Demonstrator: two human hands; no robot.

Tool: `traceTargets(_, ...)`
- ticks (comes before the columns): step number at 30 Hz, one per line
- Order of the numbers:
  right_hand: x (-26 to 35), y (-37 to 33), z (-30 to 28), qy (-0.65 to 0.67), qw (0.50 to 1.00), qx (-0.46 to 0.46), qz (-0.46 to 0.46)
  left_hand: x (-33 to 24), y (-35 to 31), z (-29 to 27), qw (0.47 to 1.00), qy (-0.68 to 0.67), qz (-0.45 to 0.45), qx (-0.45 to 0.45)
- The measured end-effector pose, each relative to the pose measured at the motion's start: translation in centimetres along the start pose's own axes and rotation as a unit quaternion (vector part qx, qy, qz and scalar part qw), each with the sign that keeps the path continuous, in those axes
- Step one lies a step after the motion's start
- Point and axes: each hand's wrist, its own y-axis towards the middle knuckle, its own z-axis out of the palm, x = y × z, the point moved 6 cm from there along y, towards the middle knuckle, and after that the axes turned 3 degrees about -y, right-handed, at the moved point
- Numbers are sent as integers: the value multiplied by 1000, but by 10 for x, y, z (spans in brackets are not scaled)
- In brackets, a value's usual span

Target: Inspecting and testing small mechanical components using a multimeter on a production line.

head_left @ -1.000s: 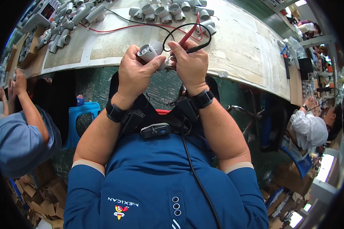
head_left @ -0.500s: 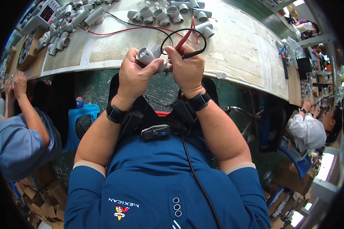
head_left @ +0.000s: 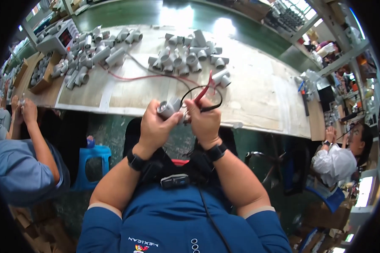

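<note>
At the front edge of the workbench (head_left: 135, 101), my left hand (head_left: 154, 128) is closed round a grey tubular fitting (head_left: 166, 109), its open round end facing up and left. My right hand (head_left: 205, 124) is beside it, closed on a red test probe (head_left: 202, 93) and a black test probe (head_left: 211, 108). The black lead (head_left: 221, 95) loops above that hand. My fingertips nearly meet around something small and pale next to the fitting; blur hides the contact between it and the probe tips.
Grey tubular fittings (head_left: 179, 57) lie clustered beyond my hands, with another heap (head_left: 90, 55) to the left. A red lead (head_left: 131, 78) crosses the bench towards a white boxed instrument (head_left: 61, 40). Co-workers sit on both sides, near a blue stool (head_left: 90, 162) and a cardboard box (head_left: 44, 78).
The view has tilted up, so the bench and my hands sit lower in the picture and more of its far side shows. Both hands keep their holds.
</note>
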Motion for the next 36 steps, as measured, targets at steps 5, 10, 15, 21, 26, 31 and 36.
traceTargets(5, -5, 2, 7, 59, 998, 29, 25, 1, -1, -1, 995, -96, -35, -1)
traceTargets(10, -4, 4, 9, 17, 999, 36, -6, 11, 5, -6, 999, -46, -13, -16)
traceTargets(15, -2, 4, -1, 26, 999, 18, 17, -1, 4, -1, 1000, 18, -3, -15)
traceTargets(21, 4, 1, 4, 60, 997, 19, 53, -9, 2, -2, 999, 10, -43, 6)
traceTargets(26, 8, 14, -11, 105, 990, 1, 94, -19, 19, -30, 989, -113, -95, -14)
traceTargets(31, 0, 42, -69, 91, 992, -56, 65, -31, 71, -168, 986, 49, -104, -121)
traceTargets(36, -32, 59, -97, -95, 993, -66, -8, -18, 114, -254, 924, 314, -195, -95)
